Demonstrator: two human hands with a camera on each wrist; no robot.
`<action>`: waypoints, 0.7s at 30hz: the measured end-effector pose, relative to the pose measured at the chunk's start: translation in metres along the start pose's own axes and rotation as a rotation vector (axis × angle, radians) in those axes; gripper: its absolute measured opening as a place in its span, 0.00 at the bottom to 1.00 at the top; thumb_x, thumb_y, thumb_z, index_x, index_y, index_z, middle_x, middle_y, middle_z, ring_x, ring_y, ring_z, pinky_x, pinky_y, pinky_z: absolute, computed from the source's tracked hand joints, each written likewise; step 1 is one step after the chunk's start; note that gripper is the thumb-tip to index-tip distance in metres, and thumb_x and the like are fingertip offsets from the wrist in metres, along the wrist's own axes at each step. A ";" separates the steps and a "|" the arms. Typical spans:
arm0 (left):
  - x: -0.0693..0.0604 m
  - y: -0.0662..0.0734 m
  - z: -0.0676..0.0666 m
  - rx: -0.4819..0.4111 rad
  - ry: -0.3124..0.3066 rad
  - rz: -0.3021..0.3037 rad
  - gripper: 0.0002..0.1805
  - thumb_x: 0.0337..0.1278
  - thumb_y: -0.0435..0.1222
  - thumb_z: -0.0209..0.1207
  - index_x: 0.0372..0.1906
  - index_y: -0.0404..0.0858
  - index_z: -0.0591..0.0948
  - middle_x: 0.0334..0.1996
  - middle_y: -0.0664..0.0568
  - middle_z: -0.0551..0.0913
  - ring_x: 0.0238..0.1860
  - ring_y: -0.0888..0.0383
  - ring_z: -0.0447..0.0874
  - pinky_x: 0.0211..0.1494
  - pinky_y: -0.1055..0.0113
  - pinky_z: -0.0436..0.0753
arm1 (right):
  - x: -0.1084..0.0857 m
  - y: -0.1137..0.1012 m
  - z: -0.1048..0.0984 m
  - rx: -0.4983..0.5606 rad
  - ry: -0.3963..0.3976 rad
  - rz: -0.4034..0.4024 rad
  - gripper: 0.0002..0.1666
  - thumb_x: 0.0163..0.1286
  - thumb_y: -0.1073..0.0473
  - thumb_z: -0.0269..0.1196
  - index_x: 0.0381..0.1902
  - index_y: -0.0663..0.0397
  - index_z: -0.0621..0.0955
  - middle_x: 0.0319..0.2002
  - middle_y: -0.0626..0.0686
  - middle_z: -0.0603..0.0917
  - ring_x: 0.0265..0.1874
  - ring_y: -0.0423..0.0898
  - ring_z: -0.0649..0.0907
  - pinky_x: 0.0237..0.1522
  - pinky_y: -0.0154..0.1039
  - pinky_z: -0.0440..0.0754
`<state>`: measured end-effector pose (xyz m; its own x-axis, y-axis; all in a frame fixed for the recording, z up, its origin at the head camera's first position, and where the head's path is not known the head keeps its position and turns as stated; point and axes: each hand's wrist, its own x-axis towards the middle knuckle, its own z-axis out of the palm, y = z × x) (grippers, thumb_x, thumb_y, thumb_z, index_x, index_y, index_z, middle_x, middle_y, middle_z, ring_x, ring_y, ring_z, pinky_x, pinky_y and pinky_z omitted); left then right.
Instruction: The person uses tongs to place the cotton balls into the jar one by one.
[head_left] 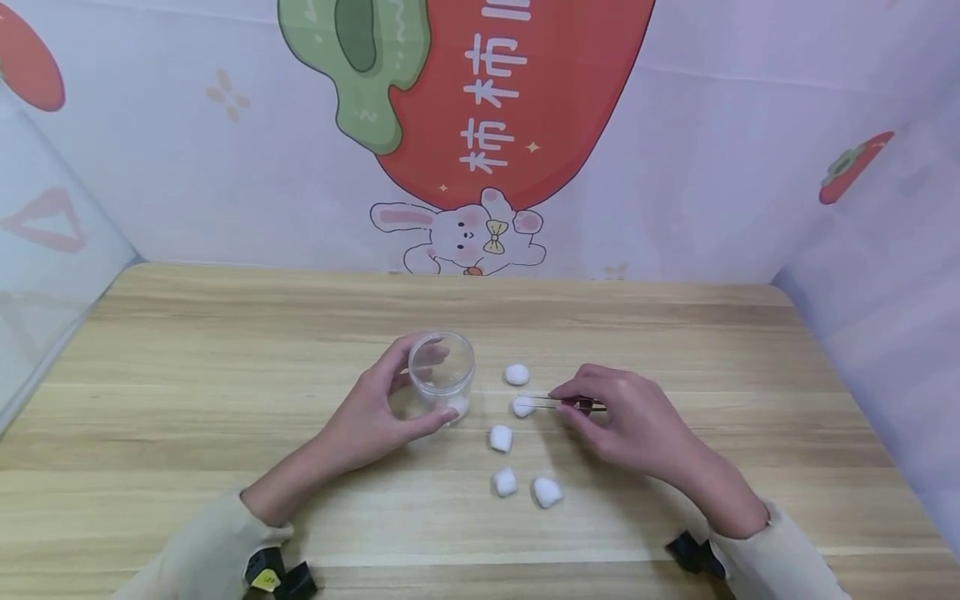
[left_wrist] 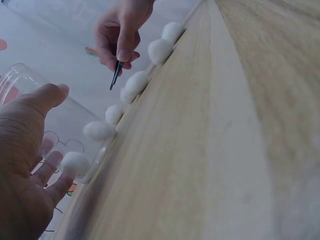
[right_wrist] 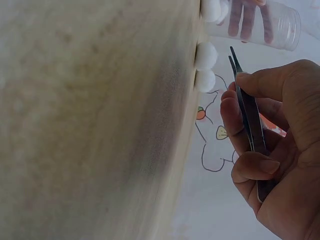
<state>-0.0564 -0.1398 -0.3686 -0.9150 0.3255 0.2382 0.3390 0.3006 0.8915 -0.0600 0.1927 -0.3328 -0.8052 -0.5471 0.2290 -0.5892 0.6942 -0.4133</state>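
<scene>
My left hand (head_left: 369, 423) grips a clear, uncapped plastic jar (head_left: 441, 365) standing on the table, thumb on the near side and fingers round the far side. Through its wall, in the left wrist view, white cotton balls (left_wrist: 76, 164) show at the bottom. My right hand (head_left: 633, 421) pinches a pair of metal tweezers (right_wrist: 248, 112) between thumb and fingers. Their tips are slightly parted with nothing between them. In the head view they overlap a cotton ball (head_left: 522, 407); the wrist views show them above the balls, apart from them.
Several other cotton balls lie loose on the wooden table (head_left: 225, 375) right of the jar: one farther back (head_left: 517, 375), another nearer (head_left: 501, 438), and two in front, including the rightmost ball (head_left: 547, 492). A printed cloth (head_left: 675, 167) hangs behind the table.
</scene>
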 end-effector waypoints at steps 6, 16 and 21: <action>0.001 0.002 0.000 0.004 -0.006 -0.007 0.45 0.53 0.38 0.80 0.75 0.43 0.69 0.68 0.47 0.81 0.72 0.53 0.79 0.73 0.55 0.84 | -0.001 0.002 0.001 -0.021 -0.015 0.007 0.10 0.68 0.61 0.73 0.45 0.41 0.92 0.35 0.35 0.88 0.34 0.30 0.82 0.36 0.34 0.85; 0.001 0.000 0.000 0.010 -0.011 -0.023 0.45 0.53 0.39 0.80 0.75 0.45 0.69 0.68 0.48 0.81 0.72 0.54 0.79 0.74 0.54 0.83 | -0.002 0.003 0.000 -0.022 -0.020 0.030 0.09 0.68 0.61 0.73 0.44 0.43 0.92 0.35 0.36 0.88 0.35 0.31 0.84 0.37 0.35 0.87; -0.001 -0.001 0.000 0.006 -0.004 -0.025 0.45 0.53 0.39 0.80 0.75 0.47 0.69 0.68 0.49 0.82 0.72 0.55 0.78 0.74 0.56 0.83 | -0.003 0.005 0.002 -0.016 -0.027 0.031 0.09 0.67 0.60 0.73 0.44 0.43 0.92 0.35 0.36 0.88 0.35 0.30 0.84 0.38 0.35 0.87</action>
<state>-0.0561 -0.1404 -0.3697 -0.9224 0.3214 0.2141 0.3172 0.3144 0.8947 -0.0607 0.1966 -0.3370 -0.8208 -0.5380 0.1921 -0.5656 0.7181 -0.4055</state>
